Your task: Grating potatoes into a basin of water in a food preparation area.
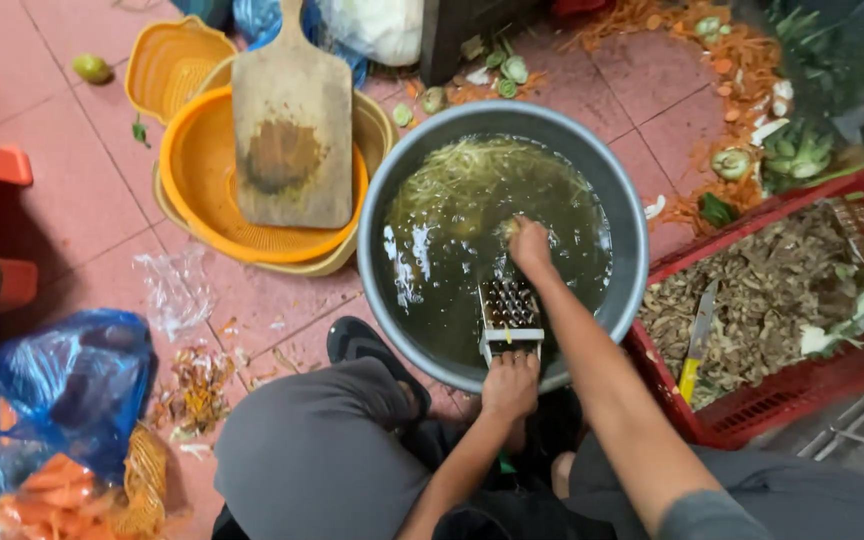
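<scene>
1. Head view, hands. Left hand [509, 385]: fingers curled tight around the lower end of a metal grater [508, 312], which leans over the near rim of the basin. Right hand [529, 245]: fingers bunched together on a small pale piece of vegetable [508, 228], pressed at the grater's upper end, over the water.
2. Head view, basin. Large round metal basin [629, 210] on the tiled floor, holding murky water with pale shreds [472, 170] gathered at its far side. Its near rim sits just in front of the person's knees [312, 450]; a dark shoe [362, 345] touches it.
3. Head view, right edge. Red plastic crate [802, 395] of brown peelings stands against the basin; a yellow-handled knife [697, 345] lies in it. Little room on that side.
4. Head view, left edge. Stacked orange and yellow colanders [202, 170] with a wooden cutting board [292, 120] on top stand almost against the basin.
5. Head view, floor. Blue plastic bag [62, 390] and orange peel scraps [52, 500] near left; vegetable trimmings [742, 60] far right. Open tiles [92, 200] lie to the left.
</scene>
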